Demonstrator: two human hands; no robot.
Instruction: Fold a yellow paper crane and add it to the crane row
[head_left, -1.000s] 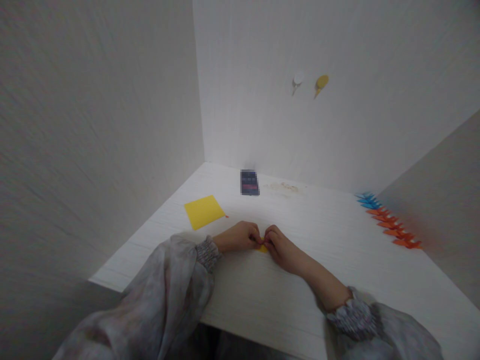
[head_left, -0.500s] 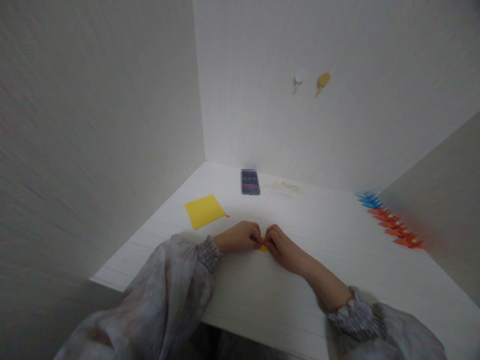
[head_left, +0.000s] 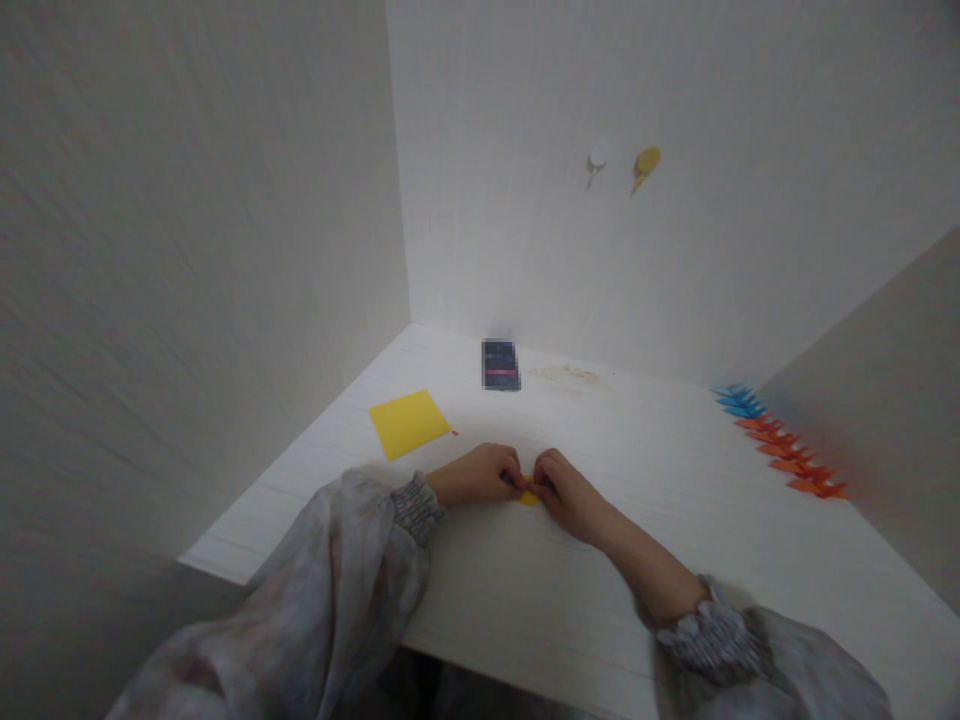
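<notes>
My left hand (head_left: 484, 472) and my right hand (head_left: 564, 488) meet at the middle of the white table (head_left: 675, 540), fingers curled and pinched together. Between the fingertips they grip a small folded piece of yellow paper (head_left: 529, 496), mostly hidden by the fingers, resting on the tabletop. A flat stack of yellow paper squares (head_left: 409, 422) lies to the left of my left hand, apart from it.
A small dark card-like object (head_left: 500, 364) lies near the back wall. A row of folded blue (head_left: 739, 402) and orange paper figures (head_left: 791, 460) runs along the right wall. Two round hooks (head_left: 622, 165) are on the back wall. Walls close the table on three sides.
Both hands stay pinched on the yellow paper; the fingers shift slightly, and the right hand edges a little to the right.
</notes>
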